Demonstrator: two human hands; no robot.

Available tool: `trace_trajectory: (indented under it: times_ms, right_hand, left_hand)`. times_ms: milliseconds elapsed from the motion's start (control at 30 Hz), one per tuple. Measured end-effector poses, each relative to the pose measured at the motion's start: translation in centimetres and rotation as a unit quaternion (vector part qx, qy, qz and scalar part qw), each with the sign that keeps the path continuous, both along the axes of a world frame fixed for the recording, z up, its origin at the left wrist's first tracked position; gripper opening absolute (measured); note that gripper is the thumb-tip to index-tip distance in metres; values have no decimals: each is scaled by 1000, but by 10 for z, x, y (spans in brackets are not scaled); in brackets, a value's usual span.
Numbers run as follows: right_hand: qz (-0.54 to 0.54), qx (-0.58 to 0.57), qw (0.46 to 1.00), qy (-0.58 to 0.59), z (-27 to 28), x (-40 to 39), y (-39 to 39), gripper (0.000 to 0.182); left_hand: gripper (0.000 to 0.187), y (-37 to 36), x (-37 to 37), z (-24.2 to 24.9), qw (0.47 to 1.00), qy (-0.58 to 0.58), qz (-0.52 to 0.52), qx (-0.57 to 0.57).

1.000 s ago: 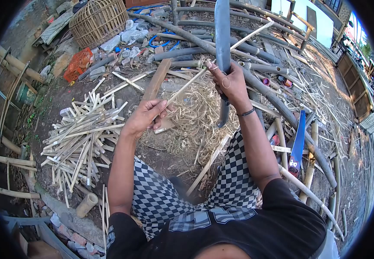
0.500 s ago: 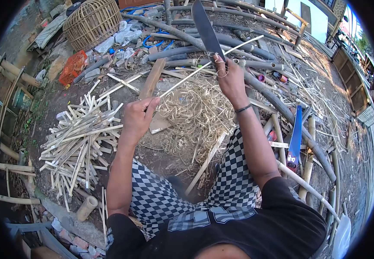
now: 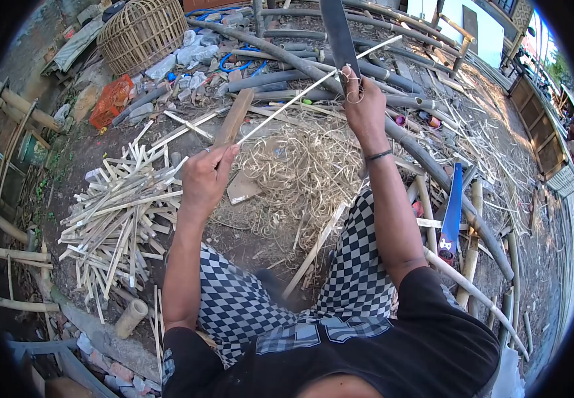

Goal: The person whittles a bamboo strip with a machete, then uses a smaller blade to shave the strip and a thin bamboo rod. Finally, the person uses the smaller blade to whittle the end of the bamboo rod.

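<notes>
My left hand is closed around the near end of a thin, pale bamboo strip. The strip slants up and away to the right, passing against the machete near my right hand. In my right hand is the machete, its wide dark blade pointing up and away. Its handle is hidden by my fingers, and a thin curled shaving hangs around them. Beneath both hands lies a heap of curly bamboo shavings. A flat wooden board stands out just beyond my left hand.
Left of me lies a pile of split bamboo sticks. A blue handsaw rests on the right beside long bamboo poles. Farther off are a woven bamboo basket, an orange crate and rubble.
My right hand and the machete have moved right and slightly farther away along the strip. My left hand has shifted slightly left and still grips the strip.
</notes>
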State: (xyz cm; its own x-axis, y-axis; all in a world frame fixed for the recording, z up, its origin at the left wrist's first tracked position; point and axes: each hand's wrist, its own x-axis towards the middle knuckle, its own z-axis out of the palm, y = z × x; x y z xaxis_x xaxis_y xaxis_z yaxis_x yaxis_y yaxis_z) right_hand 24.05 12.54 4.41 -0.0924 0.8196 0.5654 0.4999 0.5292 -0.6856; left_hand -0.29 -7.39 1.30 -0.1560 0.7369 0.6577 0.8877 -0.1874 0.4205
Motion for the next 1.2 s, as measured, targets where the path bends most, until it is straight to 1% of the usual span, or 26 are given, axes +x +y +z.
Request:
trace_trajectory:
  times_ms: [33,67,100,167,233,267,300,367,400,433,467,500,533,567,600,633,667,767,800,833,900,933,967,1067,1133,1200]
  right_hand:
    - [7,-18,1000,19,0,-1,-2,56]
    - [-5,10,1000,-17,-12,-7,-6,56]
    - [17,-1,1000,-15,-15,-10,-8,55]
    - [26,-12,999,-45,-14,-6,-3,54]
    - [-1,-14,1000,0,8,-1,-3,55]
    - [14,-52,998,41,10,1,5,55]
    - [13,-55,998,38,3,0,-1,55]
    - [45,41,998,-25,-16,-14,-12,56]
    - [50,7,997,-51,-19,-19,-18,55]
    - [50,9,997,-49,-17,-19,-15,55]
    - [55,-3,998,-33,-14,-18,-13,54]
    - [60,-15,998,-18,-5,-18,-14,53]
    - [60,-75,995,18,8,-15,-14,52]
    - [60,-75,995,15,4,-16,-15,52]
    - [54,-28,998,-6,-5,-20,-19,53]
    - [49,22,998,-25,-12,-24,-20,53]
    - [54,-14,998,-28,-19,-27,-20,53]
    - [69,-28,996,-53,-5,-20,-17,53]
    - [51,-39,998,-13,4,-16,-15,52]
    - [50,-52,996,54,4,-16,-6,52]
    - [36,-32,998,-31,1,-18,-17,52]
    - [46,1,998,-39,-11,-27,-24,53]
    - [82,-54,995,-11,-16,-27,-24,54]
    - [80,-52,995,-42,-6,-27,-27,54]
    - [84,-43,995,-40,1,-25,-22,54]
    - [82,-47,994,-53,-5,-26,-25,55]
  left_hand:
    - [26,4,3,-3,1000,8,4,-6]
    - [25,8,5,-4,1000,18,9,-8]
    - [25,6,4,-3,1000,17,10,-8]
    - [25,3,-3,1,999,23,18,-16]
    - [25,0,-3,8,1000,16,17,-2]
    - [24,-1,-1,7,1000,3,15,10]
    - [24,-1,2,4,1000,-1,14,6]
    - [24,6,4,1,998,47,30,-8]
    - [24,5,3,2,998,46,31,-6]
    - [23,4,0,5,999,17,29,-36]
    - [22,2,-2,6,997,-13,27,-69]
    - [22,1,-3,6,997,-13,27,-70]
    - [23,3,-3,6,999,-34,21,-37]
    - [24,4,-1,4,998,-57,15,-6]
    - [24,4,1,2,998,-58,14,-8]
    - [24,5,1,1,999,-28,23,-9]
    - [25,6,0,1,999,3,33,-9]
    - [25,5,-6,2,999,8,39,-5]
    - [25,6,-5,4,999,7,40,-4]
    - [26,7,-2,6,999,-2,26,20]
    - [26,4,2,2,999,-16,12,38]
    - [26,6,1,-1,1000,-6,24,11]
    - [26,8,0,-2,999,4,36,-16]
    - [27,8,-1,4,998,30,55,-11]
    - [27,8,1,7,998,22,56,-8]
    - [27,7,1,6,998,19,56,-9]
